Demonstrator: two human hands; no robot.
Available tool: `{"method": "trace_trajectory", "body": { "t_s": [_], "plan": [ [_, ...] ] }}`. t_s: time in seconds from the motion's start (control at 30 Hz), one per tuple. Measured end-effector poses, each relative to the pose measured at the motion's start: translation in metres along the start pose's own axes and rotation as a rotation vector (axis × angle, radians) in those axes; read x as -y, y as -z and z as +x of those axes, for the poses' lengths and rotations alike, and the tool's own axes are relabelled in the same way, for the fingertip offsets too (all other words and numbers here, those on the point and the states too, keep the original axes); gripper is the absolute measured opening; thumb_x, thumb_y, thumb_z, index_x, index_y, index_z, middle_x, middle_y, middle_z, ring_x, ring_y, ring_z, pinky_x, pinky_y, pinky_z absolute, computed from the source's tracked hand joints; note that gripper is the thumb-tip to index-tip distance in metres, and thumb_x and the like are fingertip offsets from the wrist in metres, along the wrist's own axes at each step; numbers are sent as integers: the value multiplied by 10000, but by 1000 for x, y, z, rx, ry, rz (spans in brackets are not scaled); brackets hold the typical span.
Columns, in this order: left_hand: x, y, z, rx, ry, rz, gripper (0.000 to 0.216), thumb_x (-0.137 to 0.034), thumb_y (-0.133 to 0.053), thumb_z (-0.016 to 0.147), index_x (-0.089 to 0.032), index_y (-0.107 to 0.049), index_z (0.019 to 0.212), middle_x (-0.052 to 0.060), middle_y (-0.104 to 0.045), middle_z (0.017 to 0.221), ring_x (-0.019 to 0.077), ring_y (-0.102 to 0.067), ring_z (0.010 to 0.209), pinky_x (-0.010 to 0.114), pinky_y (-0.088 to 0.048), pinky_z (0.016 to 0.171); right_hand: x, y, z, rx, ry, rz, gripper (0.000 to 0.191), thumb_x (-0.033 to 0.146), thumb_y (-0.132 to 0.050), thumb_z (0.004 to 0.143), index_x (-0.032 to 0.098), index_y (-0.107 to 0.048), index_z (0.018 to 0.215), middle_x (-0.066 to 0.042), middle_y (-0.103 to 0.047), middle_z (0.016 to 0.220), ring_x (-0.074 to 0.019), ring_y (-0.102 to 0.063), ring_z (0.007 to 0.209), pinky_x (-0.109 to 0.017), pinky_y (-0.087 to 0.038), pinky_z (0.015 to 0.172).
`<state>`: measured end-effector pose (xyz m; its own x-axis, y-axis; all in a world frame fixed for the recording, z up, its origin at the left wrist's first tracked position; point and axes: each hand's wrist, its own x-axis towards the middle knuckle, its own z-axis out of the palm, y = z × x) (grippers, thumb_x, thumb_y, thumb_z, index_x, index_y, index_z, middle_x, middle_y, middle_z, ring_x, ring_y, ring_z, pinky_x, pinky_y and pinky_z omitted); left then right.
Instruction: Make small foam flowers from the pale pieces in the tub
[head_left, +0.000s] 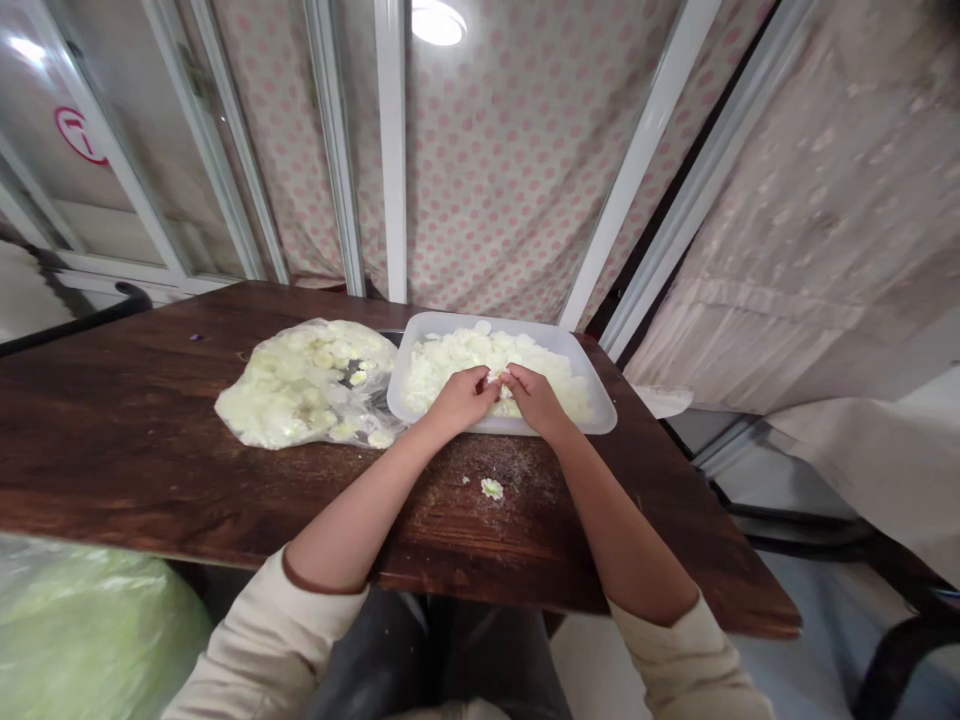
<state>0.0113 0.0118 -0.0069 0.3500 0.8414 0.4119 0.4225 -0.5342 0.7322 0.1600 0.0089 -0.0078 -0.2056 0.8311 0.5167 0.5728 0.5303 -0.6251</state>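
Observation:
Over the front part of a white plastic tub [606,412], my left hand [466,396] and my right hand [532,396] meet with thumbs and fingertips pinched together. Between them is a small whitish flower [494,377], mostly hidden by the fingers. Many pale white-yellow flower heads [480,347] fill the tub beneath. One loose flower head [492,488] lies on the dark wooden table [480,545] between my forearms, with tiny pale crumbs around it.
Left of the tub lies a clear plastic bag [296,385] of similar flowers. A larger bag with pale green contents [97,635] stands below the table's left edge. Behind the table are white-framed panels with a pink-dotted curtain [502,150]. A dark chair arm [900,650] shows at right.

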Motion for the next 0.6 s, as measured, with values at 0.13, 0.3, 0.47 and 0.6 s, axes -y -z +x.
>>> {"method": "trace_trajectory", "body": {
  "t_s": [0.13, 0.3, 0.47, 0.6],
  "plan": [
    [-2, 2, 0, -54, 10, -28, 245, -290, -407, 811, -182, -341, 600, -29, -445, 531, 115, -455, 544, 228, -315, 533, 0, -1, 0, 14, -10, 41, 303, 386, -380, 846, 197, -345, 611, 33, -366, 570, -121, -388, 582, -236, -314, 554],
    [-2, 3, 1, -149, 46, 23, 248, -286, -360, 850, -189, -322, 625, -26, -433, 538, 120, -444, 550, 238, -316, 551, 0, -1, 0, 130, -3, 84, 253, 367, -397, 841, 189, -431, 665, 20, -463, 621, -125, -441, 616, -247, -343, 613],
    [-1, 2, 1, -134, 22, 95, 239, -299, -332, 880, -181, -394, 681, -4, -471, 592, 134, -469, 589, 247, -329, 572, 2, 0, 0, 73, -10, 50, 280, 363, -387, 842, 187, -404, 625, 33, -380, 574, -112, -376, 570, -240, -308, 565],
    [1, 0, 0, -161, 6, 163, 252, -314, -319, 893, -176, -422, 709, 3, -479, 612, 139, -470, 596, 252, -324, 571, 3, -1, 0, 73, -32, 56, 314, 377, -415, 826, 187, -373, 579, 41, -328, 545, -105, -336, 543, -241, -280, 530]
  ]
}}
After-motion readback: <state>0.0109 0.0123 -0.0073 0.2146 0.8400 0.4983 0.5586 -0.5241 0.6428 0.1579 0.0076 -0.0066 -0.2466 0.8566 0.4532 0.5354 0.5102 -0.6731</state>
